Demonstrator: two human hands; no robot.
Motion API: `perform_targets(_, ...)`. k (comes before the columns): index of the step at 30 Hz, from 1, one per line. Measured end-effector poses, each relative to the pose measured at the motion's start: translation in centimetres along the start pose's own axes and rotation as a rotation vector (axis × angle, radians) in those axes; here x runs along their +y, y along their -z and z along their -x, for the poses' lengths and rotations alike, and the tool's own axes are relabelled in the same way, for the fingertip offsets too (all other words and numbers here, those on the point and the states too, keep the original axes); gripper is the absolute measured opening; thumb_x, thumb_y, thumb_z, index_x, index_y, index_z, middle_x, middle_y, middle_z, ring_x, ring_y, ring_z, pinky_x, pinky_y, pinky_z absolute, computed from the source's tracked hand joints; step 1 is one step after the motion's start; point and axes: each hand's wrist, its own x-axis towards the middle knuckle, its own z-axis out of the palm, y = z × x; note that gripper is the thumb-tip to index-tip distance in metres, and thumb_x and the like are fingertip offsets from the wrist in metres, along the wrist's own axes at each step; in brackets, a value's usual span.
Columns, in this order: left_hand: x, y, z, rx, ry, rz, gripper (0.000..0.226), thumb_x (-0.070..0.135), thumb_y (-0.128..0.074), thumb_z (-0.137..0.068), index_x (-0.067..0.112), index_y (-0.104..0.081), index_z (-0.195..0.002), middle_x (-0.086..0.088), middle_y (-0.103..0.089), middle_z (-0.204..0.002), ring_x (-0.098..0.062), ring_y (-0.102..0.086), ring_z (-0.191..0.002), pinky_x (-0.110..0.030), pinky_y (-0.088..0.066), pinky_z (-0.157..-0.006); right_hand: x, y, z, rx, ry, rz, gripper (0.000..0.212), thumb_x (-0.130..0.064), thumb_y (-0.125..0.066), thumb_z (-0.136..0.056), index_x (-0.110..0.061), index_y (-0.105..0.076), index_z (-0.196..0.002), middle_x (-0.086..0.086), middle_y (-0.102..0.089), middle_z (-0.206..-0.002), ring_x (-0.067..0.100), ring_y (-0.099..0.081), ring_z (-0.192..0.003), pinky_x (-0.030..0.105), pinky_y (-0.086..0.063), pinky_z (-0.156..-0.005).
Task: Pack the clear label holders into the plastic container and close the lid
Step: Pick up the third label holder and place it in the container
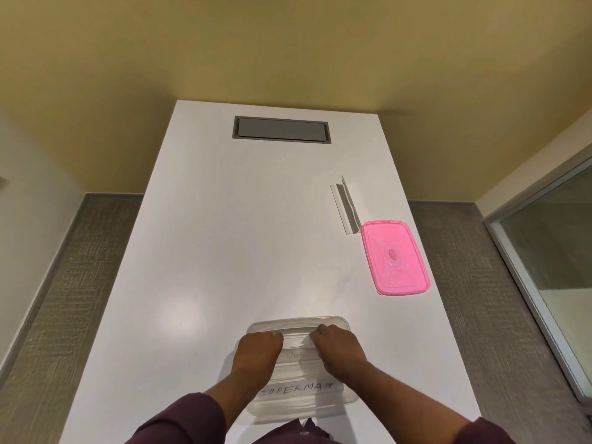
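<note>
A clear plastic container [333,322] stands at the near edge of the white table, lid off. Inside it lie clear label holders, one with a slip reading "SUPERMAN" [298,389] and one reading "DOG" [295,355]. My left hand [256,350] and my right hand [336,347] are both curled inside the container, gripping a further clear label holder [296,337] at its two ends near the far wall. Another clear label holder [345,205] lies on the table at the far right. The pink lid [395,257] rests flat just below it, near the right edge.
A grey recessed cable hatch [281,129] sits at the far end of the white table [208,251]. Grey carpet lies on both sides, and a glass partition [551,251] stands to the right.
</note>
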Motion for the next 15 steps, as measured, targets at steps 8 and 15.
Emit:
perform_targets(8,-0.11,-0.08,-0.07,-0.015,0.007,0.017,0.043,-0.005,-0.06,-0.079,0.015,-0.056,-0.117,-0.006,-0.071,-0.109,-0.03,-0.069,-0.099,-0.039,-0.052,-0.079,-0.41,0.37,0.05,0.018,-0.017,-0.009,0.037,0.004,-0.052,-0.088,-0.011,-0.057,-0.121,0.011,-0.061,-0.116,0.034,-0.061,-0.106,0.043,-0.051,-0.075)
perform_targets(15,-0.4,0.88,0.02,0.07,-0.059,0.2,0.022,0.017,-0.049,-0.096,0.016,-0.056,-0.117,-0.005,-0.066,-0.112,-0.027,-0.064,-0.101,-0.04,-0.054,-0.082,-0.41,0.83,0.37,0.063,-0.029,-0.157,0.042,-0.029,-0.062,-0.095,-0.019,-0.053,-0.134,0.001,-0.059,-0.127,0.026,-0.057,-0.119,0.041,-0.054,-0.09)
